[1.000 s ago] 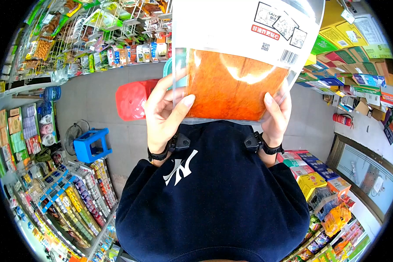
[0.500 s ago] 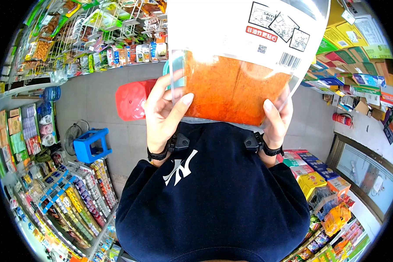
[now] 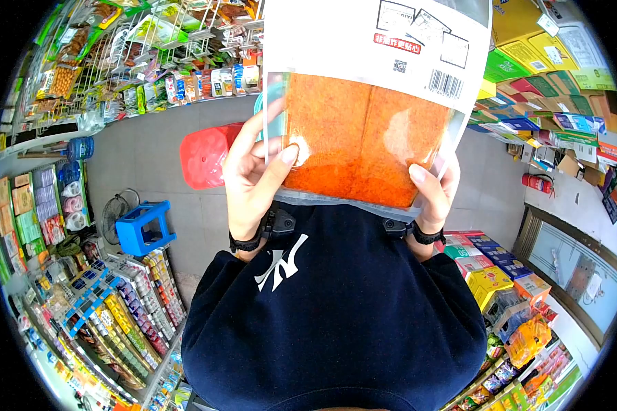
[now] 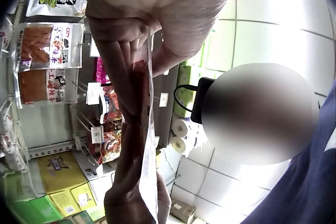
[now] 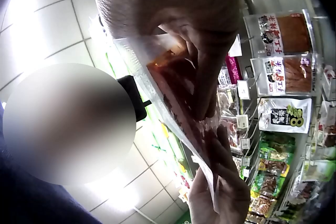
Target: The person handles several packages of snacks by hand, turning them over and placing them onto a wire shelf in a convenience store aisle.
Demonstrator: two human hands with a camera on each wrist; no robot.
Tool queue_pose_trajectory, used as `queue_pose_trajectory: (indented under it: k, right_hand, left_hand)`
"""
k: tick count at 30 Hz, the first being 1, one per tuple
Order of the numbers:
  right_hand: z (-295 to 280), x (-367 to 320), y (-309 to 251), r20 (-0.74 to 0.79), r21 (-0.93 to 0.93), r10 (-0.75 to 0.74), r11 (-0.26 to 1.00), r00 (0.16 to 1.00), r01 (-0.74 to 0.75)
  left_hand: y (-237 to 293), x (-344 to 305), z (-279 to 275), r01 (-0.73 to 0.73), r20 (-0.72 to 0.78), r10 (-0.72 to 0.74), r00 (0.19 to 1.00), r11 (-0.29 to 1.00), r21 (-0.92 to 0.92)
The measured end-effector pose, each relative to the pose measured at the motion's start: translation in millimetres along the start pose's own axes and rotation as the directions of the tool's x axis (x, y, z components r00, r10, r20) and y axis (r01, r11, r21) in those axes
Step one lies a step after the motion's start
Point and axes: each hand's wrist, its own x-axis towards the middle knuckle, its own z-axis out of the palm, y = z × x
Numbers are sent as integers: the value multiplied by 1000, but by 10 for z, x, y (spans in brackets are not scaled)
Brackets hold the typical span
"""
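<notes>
head view: the packet (image 3: 367,140) is pinched at opposite sides by left hand (image 3: 250,178) and right hand (image 3: 437,190), its long axis directed forward between them.

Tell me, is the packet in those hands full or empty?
Not empty: orange contents show through the clear lower part of the packet. How full, I cannot tell; the white panel hides the upper inside.
</notes>
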Motion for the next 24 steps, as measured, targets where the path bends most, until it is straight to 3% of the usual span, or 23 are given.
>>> queue_pose_trajectory:
  k: [9, 13, 18, 24]
  right_hand:
    - [-72, 77, 140, 4, 52, -94, 994, 996, 94]
    - [-92, 58, 141, 14, 0, -66, 998, 998, 66]
    - [-77, 70, 166, 34, -48, -147, 988, 989, 148]
    - [-82, 76, 183, 47, 4, -162, 987, 986, 162]
  left_hand:
    - [11, 17, -58, 46, -11, -46, 999, 998, 45]
    - [-28, -6, -61, 19, -26, -16, 1000, 993, 118]
    - [-19, -8, -76, -5, -13, 8, 1000, 988, 154]
    - [-25, -27, -78, -20, -17, 23, 1000, 985, 173]
